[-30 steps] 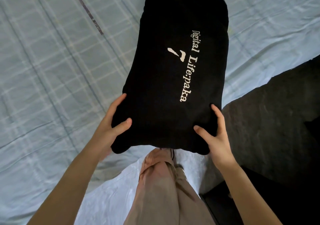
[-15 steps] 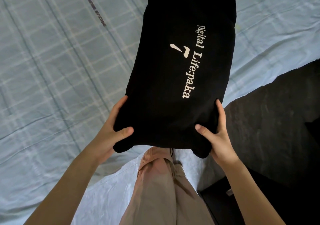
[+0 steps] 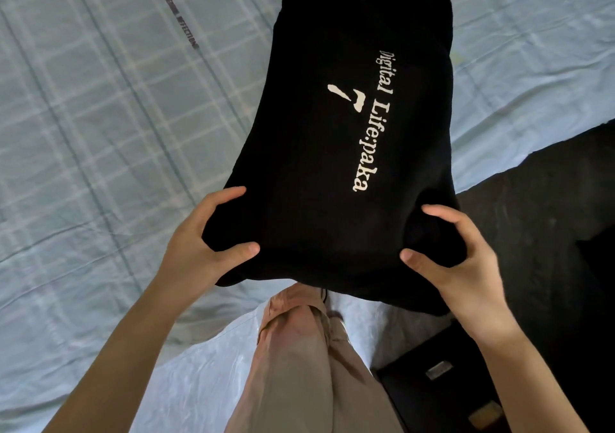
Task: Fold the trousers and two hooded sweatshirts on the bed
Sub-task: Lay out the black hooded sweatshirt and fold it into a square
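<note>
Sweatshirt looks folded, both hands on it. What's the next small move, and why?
Probably lay the sweatshirt flat on the sheet and let go: it is already a compact rectangle, and left hand and right hand only grip its near corners.

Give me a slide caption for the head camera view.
Left hand and right hand grip a folded black sweatshirt over the blue checked bedsheet.

A light-blue checked sheet point(image 3: 100, 133) covers the bed point(image 3: 50, 299) in front of you, with a dark lettered strip point(image 3: 176, 16) toward its far edge. Past the right edge you see dark floor point(image 3: 532, 183) and a black box point(image 3: 412, 399).
</note>
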Demonstrator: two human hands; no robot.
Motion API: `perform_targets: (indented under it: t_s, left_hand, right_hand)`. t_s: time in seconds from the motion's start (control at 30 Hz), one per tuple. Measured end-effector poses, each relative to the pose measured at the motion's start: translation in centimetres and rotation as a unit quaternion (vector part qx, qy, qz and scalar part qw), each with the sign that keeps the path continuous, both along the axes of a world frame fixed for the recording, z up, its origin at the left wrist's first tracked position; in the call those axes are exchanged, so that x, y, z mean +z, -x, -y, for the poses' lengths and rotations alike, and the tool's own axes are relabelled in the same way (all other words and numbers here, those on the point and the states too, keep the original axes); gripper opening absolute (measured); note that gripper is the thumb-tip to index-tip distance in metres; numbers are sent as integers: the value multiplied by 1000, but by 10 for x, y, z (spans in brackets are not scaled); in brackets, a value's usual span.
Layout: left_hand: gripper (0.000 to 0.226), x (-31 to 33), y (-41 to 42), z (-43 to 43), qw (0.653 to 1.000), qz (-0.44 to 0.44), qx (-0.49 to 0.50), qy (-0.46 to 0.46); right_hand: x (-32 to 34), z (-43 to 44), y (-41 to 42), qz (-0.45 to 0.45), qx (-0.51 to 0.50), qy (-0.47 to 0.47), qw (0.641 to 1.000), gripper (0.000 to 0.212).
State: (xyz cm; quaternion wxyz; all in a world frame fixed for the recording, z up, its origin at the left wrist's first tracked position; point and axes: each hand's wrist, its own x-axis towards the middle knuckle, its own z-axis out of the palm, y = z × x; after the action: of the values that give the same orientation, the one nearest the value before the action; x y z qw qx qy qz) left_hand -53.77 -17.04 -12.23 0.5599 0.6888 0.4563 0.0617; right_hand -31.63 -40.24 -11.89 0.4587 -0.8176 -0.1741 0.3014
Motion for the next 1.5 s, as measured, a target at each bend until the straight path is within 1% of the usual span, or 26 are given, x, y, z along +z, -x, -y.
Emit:
perform_targets:
  t_s: [0.1,0.27,0.33,0.43,0.53,0.63,0.8,0.97,1.13,1.23,1.33,1.37,1.47,1.5]
  left_hand:
    - [63,29,-18,-8,999,14,3,-48]
    - [59,68,-65,-40,992,82,30,-96]
    - [58,75,-89,-60,987,108,37,-111]
    - [56,71,-132,-93,982,135,35,-125]
    - [55,50,-176,-124,982,146,19,-115]
    - [55,22,-215,-150,984,146,13,-101]
    - [51,-13,-262,-185,988,133,27,-76]
    - [48,-31,-292,-206,991,112,50,-56]
    - [50,-38,-303,-208,989,110,84,-41]
    - [54,-38,-309,-212,989,105,97,-38]
    - [64,-31,-315,-219,991,91,85,-57]
    - [66,-29,-314,-219,991,94,80,-56]
    - [72,-18,-305,-215,991,116,65,-33]
    - [74,-14,-303,-213,990,124,58,-30]
  right_hand:
    - [25,-7,-15,30,-17,-24,999,60]
    - [61,-43,-59,77,-58,-93,991,58]
    - [66,-64,-81,93,-62,-112,987,57]
    - [57,-101,-122,96,-58,-131,985,55]
    - [30,-137,-161,69,-66,-129,987,52]
    - [1,-159,-194,13,-96,-123,988,50]
    - [-17,-185,-228,-44,-135,-109,984,48]
    - [-24,-216,-257,-65,-155,-90,982,50]
    - [-30,-228,-267,-39,-146,-53,987,50]
    - [-29,-234,-275,-43,-139,-48,988,52]
    - [-24,-241,-284,-71,-135,-37,988,55]
    - [-21,-241,-287,-93,-132,-40,986,54]
    - [-7,-233,-293,-190,-122,-121,967,46]
    - [-2,-230,-293,-206,-114,-134,963,47]
